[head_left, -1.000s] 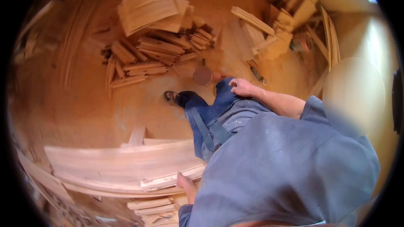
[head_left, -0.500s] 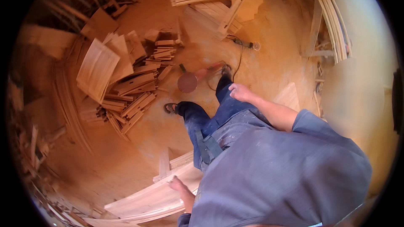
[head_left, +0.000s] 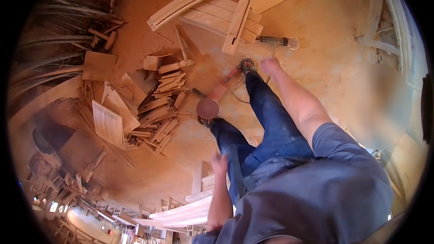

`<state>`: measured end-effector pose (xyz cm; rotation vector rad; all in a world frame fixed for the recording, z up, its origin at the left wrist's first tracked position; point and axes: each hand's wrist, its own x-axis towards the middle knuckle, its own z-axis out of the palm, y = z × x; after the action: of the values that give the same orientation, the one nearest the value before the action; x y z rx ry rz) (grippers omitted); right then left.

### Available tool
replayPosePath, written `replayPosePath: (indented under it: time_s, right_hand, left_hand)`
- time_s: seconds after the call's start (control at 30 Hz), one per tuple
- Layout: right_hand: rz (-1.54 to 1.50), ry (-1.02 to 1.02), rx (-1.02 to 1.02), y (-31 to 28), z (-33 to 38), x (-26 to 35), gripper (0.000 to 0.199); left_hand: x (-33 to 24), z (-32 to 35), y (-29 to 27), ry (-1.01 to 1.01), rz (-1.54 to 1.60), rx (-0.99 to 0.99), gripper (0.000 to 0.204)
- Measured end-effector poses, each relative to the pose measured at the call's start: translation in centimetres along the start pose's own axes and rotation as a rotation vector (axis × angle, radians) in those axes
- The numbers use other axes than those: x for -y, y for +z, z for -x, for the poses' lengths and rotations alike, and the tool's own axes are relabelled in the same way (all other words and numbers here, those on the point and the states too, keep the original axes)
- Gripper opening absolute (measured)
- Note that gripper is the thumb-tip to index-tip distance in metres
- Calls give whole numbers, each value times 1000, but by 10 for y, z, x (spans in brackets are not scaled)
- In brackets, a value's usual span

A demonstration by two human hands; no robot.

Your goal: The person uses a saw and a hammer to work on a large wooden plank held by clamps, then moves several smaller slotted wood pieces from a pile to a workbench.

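Observation:
My right hand [head_left: 271,66] hangs in front of my right leg, fingers curled in and nothing seen in them. Below it in the picture, on my left side, my left hand [head_left: 219,162] is held beside my thigh with its fingers loosely closed, also with nothing visible in it. Neither hand touches a tool. On the floor by my feet lies a red angle grinder [head_left: 218,94] with a large round brown disc [head_left: 208,109] and a dark side handle. Farther off, nearer my right hand, lies a smaller dark grinder [head_left: 278,41] with a pale disc.
A heap of wood offcuts [head_left: 158,119] and panels [head_left: 108,124] lies to the left. Ahead are stacked boards [head_left: 221,16] with long curved mouldings [head_left: 194,0] on top. A power cord [head_left: 239,98] runs near my feet. Pale boards [head_left: 185,212] stand at my left side.
My right hand has swung forward, and my left hand has come up beside my thigh. My feet have shifted, and the view has turned, bringing the stacked boards closer.

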<state>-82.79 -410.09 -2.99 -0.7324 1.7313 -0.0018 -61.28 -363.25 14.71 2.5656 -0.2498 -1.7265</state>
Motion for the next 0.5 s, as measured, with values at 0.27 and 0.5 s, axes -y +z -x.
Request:
replayPosePath:
  time_s: [0.27, 0.5]
  right_hand:
    - [-477, 23, -46, 14, -139, 34, 33]
    - [-881, -75, 261, 28, -163, 30, 52]
  left_hand:
    - [-393, -199, 29, 721, -208, -407, 76]
    - [-470, -268, 55, 602, -248, -265, 93]
